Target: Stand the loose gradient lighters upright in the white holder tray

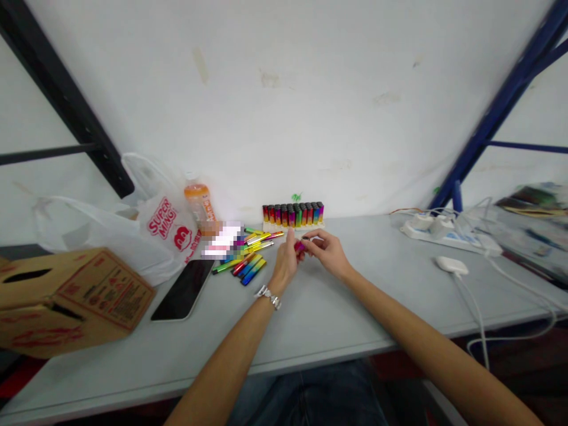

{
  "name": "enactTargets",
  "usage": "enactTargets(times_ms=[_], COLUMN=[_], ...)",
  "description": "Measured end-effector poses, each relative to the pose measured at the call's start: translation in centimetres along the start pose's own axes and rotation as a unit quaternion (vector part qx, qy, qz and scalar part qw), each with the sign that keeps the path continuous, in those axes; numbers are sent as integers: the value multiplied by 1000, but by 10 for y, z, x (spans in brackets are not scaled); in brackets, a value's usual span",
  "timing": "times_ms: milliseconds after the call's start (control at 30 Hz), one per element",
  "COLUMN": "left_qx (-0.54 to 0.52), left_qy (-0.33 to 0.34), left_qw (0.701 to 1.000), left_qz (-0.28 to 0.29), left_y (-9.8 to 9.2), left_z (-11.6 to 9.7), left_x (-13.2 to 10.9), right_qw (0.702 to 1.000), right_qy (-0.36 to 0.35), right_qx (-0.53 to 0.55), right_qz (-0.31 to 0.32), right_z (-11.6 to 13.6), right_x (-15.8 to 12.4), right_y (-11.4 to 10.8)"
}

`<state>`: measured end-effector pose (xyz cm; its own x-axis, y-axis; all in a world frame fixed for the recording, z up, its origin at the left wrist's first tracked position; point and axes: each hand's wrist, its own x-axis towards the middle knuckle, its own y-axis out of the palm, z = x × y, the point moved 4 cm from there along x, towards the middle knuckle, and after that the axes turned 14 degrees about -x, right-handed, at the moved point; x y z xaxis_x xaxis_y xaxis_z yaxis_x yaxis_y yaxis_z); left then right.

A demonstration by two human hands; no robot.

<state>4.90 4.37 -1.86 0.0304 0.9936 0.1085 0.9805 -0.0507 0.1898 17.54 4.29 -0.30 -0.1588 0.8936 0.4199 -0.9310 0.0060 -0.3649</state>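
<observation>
Both hands meet over the table in front of a white holder (293, 226). My left hand (286, 261) is closed around a small purple-red tube (299, 246), its thumb pointing up. From the other side, the bent fingers of my right hand (329, 251) pinch the dark end of the same tube. Just beyond, several upright tubes (291, 215) with black tops and rainbow colours stand in rows in the holder. To the left of my left hand lies a loose pile of shiny coloured tubes (251, 260), some blue, green, yellow and red.
On the left are a cardboard box (100, 290), a white plastic bag (146, 236), an orange drink bottle (199, 204) and a black-screened phone (184, 291). A power strip (452, 234) and a white charger (451, 265) with trailing cables are at the right. A wall stands behind.
</observation>
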Motion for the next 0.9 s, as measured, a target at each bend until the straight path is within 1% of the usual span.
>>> enactTargets(times_ms=[67, 133, 200, 267, 333, 433, 500, 600, 700, 900], left_qx=[36, 79, 117, 143, 168, 208, 225, 236, 240, 241], left_qy=[27, 63, 80, 75, 74, 86, 90, 86, 82, 80], left_qw=[999, 994, 989, 987, 983, 974, 969, 967, 966, 966], left_qz=[-11, -30, -36, -24, -2, 28, 40, 44, 43, 43], left_y=[-1, -4, -6, -5, -2, 3, 6, 7, 8, 8], left_z=[-2, -2, 0, 3, 4, 2, 1, -1, -1, -1], left_x=[-1, -1, -1, 0, 0, -2, -3, -4, -4, -5], right_qw=[1000, 997, 994, 992, 987, 977, 970, 959, 954, 959], right_qy=[2, -7, -15, -20, -17, -21, -33, -53, -61, -39], right_qx=[12, 14, 0, -36, -99, -183, -224, -273, -291, -279], right_qz=[-27, -69, -109, -123, -126, -106, -87, -61, -30, 13], right_z=[-4, -9, -18, -28, -38, -49, -53, -55, -55, -60], right_x=[8, 19, 34, 49, 64, 83, 93, 105, 114, 126], right_y=[-12, -30, -50, -67, -80, -86, -85, -81, -81, -91])
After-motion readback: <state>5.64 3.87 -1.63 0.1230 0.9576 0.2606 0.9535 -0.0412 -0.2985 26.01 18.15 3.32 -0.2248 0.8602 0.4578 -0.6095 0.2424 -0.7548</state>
